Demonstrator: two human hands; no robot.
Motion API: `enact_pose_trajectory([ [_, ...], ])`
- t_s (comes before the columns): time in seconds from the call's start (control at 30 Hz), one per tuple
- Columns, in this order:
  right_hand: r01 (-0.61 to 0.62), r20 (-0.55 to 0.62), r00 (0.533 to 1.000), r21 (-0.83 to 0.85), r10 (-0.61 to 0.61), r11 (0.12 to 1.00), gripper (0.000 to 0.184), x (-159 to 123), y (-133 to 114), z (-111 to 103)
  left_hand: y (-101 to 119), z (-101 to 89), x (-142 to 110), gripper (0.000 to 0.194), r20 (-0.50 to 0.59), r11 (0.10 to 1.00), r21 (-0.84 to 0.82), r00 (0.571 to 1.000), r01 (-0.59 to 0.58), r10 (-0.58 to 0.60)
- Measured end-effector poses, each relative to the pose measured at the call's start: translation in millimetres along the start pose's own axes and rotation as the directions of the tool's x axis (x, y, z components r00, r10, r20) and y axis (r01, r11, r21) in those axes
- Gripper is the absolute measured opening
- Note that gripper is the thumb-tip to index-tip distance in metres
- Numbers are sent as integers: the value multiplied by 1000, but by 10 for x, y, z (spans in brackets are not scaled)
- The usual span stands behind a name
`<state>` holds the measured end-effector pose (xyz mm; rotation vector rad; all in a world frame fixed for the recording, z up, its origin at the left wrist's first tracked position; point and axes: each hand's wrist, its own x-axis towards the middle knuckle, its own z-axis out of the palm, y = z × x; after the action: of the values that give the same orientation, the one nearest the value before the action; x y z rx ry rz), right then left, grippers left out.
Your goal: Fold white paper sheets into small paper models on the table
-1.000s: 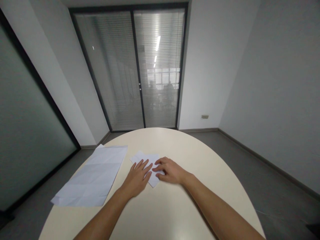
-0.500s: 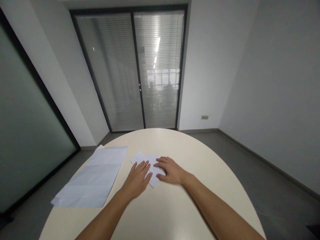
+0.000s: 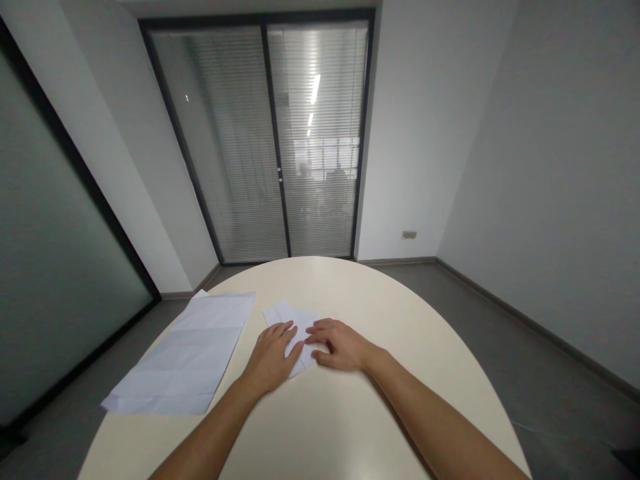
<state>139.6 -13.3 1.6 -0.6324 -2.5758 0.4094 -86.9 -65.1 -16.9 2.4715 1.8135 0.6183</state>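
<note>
A small folded piece of white paper point(image 3: 301, 318) lies on the table between my hands, with creases and an angular outline. My left hand point(image 3: 273, 355) rests over its left part, fingers spread flat and thumb out on the near portion. From the right, my right hand point(image 3: 341, 344) touches the paper's right edge with its fingertips, fingers slightly bent and thumb apart. Both palms cover portions of the sheet, so its full shape is hidden.
Larger white sheets point(image 3: 195, 353), creased and stacked, lie at the left edge of the round cream table point(image 3: 340, 427). Beyond the table stands a glass door with blinds point(image 3: 315, 220). A wall outlet point(image 3: 409, 235) sits low on the wall.
The folded paper has turned a little, its near corner swinging left. My left hand has slid slightly left and closer; my right hand has barely moved.
</note>
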Motion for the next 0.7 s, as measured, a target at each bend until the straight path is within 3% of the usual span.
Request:
enact_pose_trajectory([
  [0.13,-42,-45,998,-52,40,998,33,-1,62,63,-32,-1,-13,47,12,1000,10,1000,-23,23],
  [0.33,-289,-163,951,-165,263,943,47,-28,235,175,-52,-17,-23,47,52,998,-16,996,-67,68],
  [0.7,-249,-198,954,-104,225,963,35,12,137,80,-12,-57,-7,51,5,990,-81,993,-113,114],
])
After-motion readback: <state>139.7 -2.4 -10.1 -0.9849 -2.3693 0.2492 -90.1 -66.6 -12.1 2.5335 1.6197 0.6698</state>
